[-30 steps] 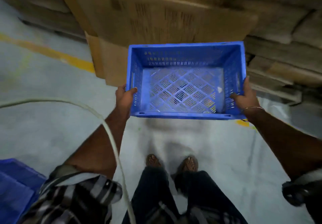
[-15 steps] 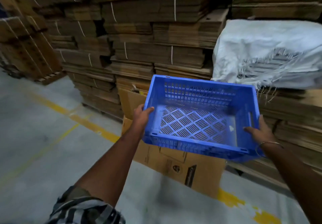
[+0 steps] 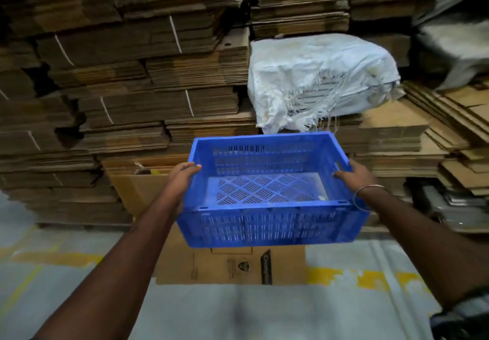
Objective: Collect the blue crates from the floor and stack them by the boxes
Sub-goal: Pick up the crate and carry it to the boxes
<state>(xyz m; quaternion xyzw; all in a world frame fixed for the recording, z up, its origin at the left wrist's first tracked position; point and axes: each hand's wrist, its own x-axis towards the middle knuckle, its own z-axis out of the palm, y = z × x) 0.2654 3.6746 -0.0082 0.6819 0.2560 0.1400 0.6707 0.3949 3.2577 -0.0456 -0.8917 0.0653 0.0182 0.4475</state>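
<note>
I carry an empty blue perforated crate in the air, level, in front of my chest. My left hand grips its left rim, thumb over the top edge. My right hand grips the right rim by the handle slot; a thin bangle sits on that wrist. The crate hangs over an open brown cardboard box that stands on the floor against tall stacks of flattened cartons.
A white woven sack lies on the carton stacks, just behind and above the crate. More flat cardboard is piled at the right. A worn yellow line runs across the grey floor before the stacks.
The view has risen from the floor and my feet to the carton stacks. The crate, held in both hands throughout, has moved forward and now hangs over the open cardboard box.
</note>
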